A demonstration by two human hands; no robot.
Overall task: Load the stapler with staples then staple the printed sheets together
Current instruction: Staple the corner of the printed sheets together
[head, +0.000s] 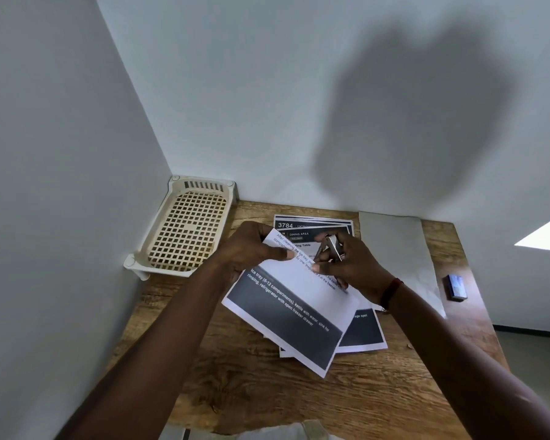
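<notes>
Just right of the basket [185, 227], your left hand [250, 249] pinches the upper edge of the printed sheets [286, 315]. Your right hand [359, 268] grips the stapler [332, 247] against that edge. Far right of the basket lies a small blue box [455, 287].

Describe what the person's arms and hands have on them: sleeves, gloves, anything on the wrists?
The left hand and right hand are bare, without gloves, and no sleeves show on either forearm. A thin reddish-brown band circles the right wrist; the left wrist wears nothing visible. I can make out no rings.
</notes>
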